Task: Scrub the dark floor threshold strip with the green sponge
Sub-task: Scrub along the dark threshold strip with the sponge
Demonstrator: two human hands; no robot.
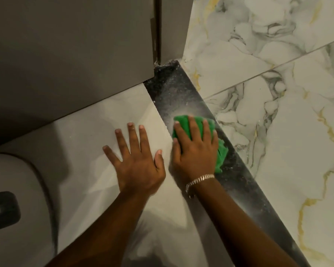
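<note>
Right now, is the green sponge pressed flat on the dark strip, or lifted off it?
Pressed flat: the right hand lies spread over the green sponge, on the dark threshold strip.

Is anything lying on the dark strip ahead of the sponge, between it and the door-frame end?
Nothing solid shows. The right hand presses the green sponge flat on the dark threshold strip; ahead of it the strip carries only whitish dusty residue up to the door frame. The left hand rests on the pale tile, off the strip.

No text can be read anywhere; the dark panel (2, 211) left of the hands bears only a blurred mark.
</note>
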